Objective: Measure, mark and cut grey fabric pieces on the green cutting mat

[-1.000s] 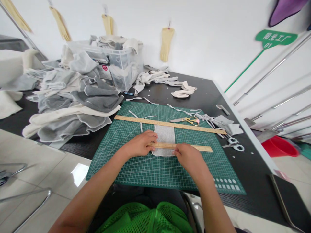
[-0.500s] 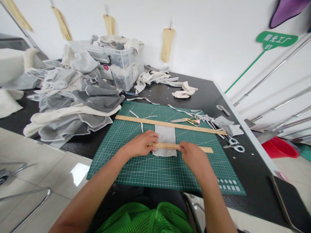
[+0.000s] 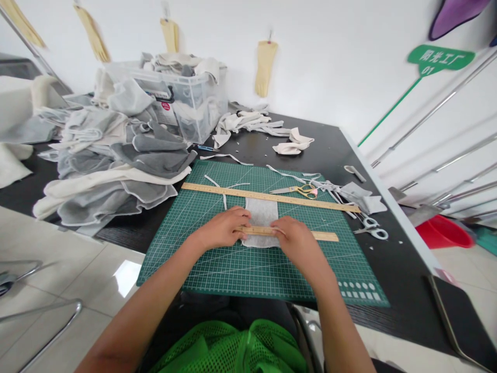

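A small grey fabric piece [image 3: 263, 212] lies on the green cutting mat [image 3: 217, 259]. A short wooden ruler [image 3: 310, 235] rests across its lower part. My left hand [image 3: 223, 228] presses the ruler's left end, its fingers curled onto the wood. My right hand [image 3: 297, 243] lies on the ruler just right of the fabric's middle, fingers bent down on the wood and cloth. A long wooden ruler [image 3: 272, 197] lies across the mat just beyond the fabric's far edge.
Gold-handled scissors [image 3: 301, 190] lie past the long ruler, and white-handled scissors [image 3: 375, 230] at the mat's right edge. Fabric scraps [image 3: 359, 196] sit to the right. A big fabric heap [image 3: 116, 160] and a clear bin [image 3: 186, 101] fill the left and back.
My right hand has slid left along the short ruler, from right of the fabric onto it. My left hand has stayed put.
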### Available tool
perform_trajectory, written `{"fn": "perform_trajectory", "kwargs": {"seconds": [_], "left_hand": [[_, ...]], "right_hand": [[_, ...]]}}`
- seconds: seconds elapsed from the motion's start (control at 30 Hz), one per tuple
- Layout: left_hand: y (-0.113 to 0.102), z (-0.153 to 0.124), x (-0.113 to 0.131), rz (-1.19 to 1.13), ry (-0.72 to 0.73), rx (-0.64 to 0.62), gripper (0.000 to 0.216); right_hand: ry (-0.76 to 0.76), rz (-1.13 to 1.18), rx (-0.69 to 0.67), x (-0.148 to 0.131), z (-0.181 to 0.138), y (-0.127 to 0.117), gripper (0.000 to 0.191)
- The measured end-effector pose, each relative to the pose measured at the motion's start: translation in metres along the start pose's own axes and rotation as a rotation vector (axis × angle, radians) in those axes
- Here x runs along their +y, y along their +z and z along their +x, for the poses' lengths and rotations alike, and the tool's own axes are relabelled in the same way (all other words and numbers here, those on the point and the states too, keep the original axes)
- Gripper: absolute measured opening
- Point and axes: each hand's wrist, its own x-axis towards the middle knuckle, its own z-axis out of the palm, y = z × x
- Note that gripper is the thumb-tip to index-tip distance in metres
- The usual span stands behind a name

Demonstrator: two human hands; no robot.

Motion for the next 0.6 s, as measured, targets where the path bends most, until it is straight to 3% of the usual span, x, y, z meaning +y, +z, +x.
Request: {"fn": "perform_trajectory", "kwargs": {"seconds": [0.2,0.33,0.43,0.53,0.6], "left_hand": [[-0.001,-0.002,0.007,0.099,-0.029,-0.003,0.019],[0.007,0.002,0.025,0.266,-0.106,0.107,0.017],[0.023,0.006,0.039,0.372,-0.08,0.187,0.029],[0.048,0.005,0.053,0.373,-0.025,0.141,0.044],[0.067,0.003,0.064,0.386,-0.075,0.145,0.058]], "right_hand": [[0.041,-0.07,-0.055,-0.013,0.006,0.016,0.024],[0.06,-0.09,-0.044,-0.012,0.005,0.016,0.019],[0.061,-0.174,-0.032,-0.017,0.004,0.016,0.019],[0.047,-0.24,-0.018,-0.019,0.004,0.017,0.022],[0.039,-0.238,-0.015,-0.018,0.004,0.017,0.022]]}}
